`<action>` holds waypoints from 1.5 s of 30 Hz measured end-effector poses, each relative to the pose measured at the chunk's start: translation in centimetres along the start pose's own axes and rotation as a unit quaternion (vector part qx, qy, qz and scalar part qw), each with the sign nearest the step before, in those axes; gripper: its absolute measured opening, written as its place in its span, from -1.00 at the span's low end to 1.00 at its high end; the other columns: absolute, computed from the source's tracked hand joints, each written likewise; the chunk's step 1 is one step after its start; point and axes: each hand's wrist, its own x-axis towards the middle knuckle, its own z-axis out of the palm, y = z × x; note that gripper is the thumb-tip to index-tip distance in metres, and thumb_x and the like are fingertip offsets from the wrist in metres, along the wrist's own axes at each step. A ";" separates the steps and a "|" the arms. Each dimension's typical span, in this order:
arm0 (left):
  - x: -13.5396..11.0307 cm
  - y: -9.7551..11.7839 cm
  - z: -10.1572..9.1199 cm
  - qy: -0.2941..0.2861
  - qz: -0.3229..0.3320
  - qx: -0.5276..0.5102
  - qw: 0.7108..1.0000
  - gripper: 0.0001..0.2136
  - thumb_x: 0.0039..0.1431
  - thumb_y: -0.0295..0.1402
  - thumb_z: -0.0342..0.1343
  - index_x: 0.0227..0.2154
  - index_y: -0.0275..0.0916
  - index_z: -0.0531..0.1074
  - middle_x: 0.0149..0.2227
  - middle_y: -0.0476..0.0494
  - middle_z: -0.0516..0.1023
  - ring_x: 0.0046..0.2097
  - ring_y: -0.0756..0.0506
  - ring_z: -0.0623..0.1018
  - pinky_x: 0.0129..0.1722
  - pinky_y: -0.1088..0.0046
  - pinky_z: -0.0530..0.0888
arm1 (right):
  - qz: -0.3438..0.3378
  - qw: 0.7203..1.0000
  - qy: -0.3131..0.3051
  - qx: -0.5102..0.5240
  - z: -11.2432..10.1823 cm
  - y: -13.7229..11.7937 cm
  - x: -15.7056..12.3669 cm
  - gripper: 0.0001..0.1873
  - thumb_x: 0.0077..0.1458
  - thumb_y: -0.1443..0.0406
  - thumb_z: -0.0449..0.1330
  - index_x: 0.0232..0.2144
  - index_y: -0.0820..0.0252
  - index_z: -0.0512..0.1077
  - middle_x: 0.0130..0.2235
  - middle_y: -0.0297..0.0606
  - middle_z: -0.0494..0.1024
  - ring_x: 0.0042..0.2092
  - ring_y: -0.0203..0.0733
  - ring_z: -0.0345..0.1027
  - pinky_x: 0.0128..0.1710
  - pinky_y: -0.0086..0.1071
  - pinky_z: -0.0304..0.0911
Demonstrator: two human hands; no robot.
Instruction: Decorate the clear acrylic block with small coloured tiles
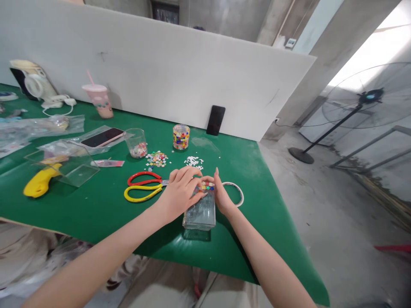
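Note:
On the green table, a clear plastic box (201, 211) lies between my hands, with small coloured mosaic tiles (208, 186) in rows near its far end. My left hand (184, 190) is closed over the box's far left part, its fingertips by the tiles. My right hand (221, 194) grips the right side, fingers curving around the far end, partly hidden. Red-and-yellow-handled scissors (144, 187) lie left of my left hand, blades hidden beneath it. Just beyond are loose white tiles (193, 161), a pile of coloured tiles (156, 158) and a mosaic-covered cup (181, 137).
A white ring (239, 190) lies beside my right hand. Farther left are a plastic cup with tiles (137, 145), a phone (102, 137), a clear stand (77, 171), a yellow-handled tool (40, 182) and a pink drink cup (101, 102). Another phone (215, 120) leans against the white partition (180, 72).

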 end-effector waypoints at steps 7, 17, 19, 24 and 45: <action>-0.2 0.2 -0.1 0.026 -0.012 0.014 1.000 -0.94 0.20 -0.37 0.17 -0.34 -0.25 0.47 -0.04 -0.25 0.53 0.03 -0.25 0.42 -0.04 0.22 0.23 | 0.000 1.000 0.004 0.007 0.3 -0.3 -0.3 -0.25 -0.12 -0.37 0.04 -0.50 0.16 0.53 -0.50 -0.35 0.50 -0.40 -0.25 0.35 -0.29 -0.38 0.19; -0.1 -0.1 0.0 0.007 -0.052 -0.029 0.998 -0.90 0.14 -0.34 0.23 -0.38 -0.23 0.45 -0.06 -0.20 0.50 0.04 -0.24 0.40 -0.01 0.21 0.27 | 0.006 1.000 0.003 -0.002 0.0 0.0 0.1 -0.23 -0.11 -0.38 0.01 -0.51 0.17 0.52 -0.49 -0.32 0.53 -0.39 -0.23 0.39 -0.27 -0.35 0.21; -0.1 -0.3 0.0 0.009 -0.056 -0.034 0.998 -0.88 0.13 -0.33 0.24 -0.34 -0.23 0.43 -0.06 -0.22 0.49 0.04 -0.25 0.40 0.01 0.19 0.27 | 0.007 1.000 0.004 -0.002 -0.1 0.1 0.1 -0.24 -0.10 -0.37 0.01 -0.50 0.16 0.52 -0.48 -0.32 0.54 -0.39 -0.23 0.39 -0.26 -0.35 0.21; -0.1 -0.8 -0.4 -0.012 -0.085 -0.055 0.995 -0.79 0.06 -0.28 0.29 -0.28 -0.19 0.43 -0.02 -0.21 0.45 0.09 -0.29 0.36 0.06 0.13 0.24 | 0.016 1.000 0.008 0.001 -0.1 0.0 -0.1 -0.25 -0.09 -0.37 0.01 -0.48 0.15 0.53 -0.46 -0.31 0.55 -0.37 -0.21 0.41 -0.24 -0.33 0.23; 0.9 -2.0 0.5 -0.046 -0.212 -0.254 0.943 -0.68 0.29 -0.25 -0.03 0.06 -0.16 0.35 0.12 -0.23 0.40 0.20 -0.21 0.34 0.19 0.11 0.28 | 0.011 1.000 0.009 -0.020 0.0 -0.3 -0.2 -0.21 -0.14 -0.40 -0.01 -0.59 0.16 0.49 -0.61 -0.36 0.47 -0.56 -0.29 0.27 -0.38 -0.36 0.17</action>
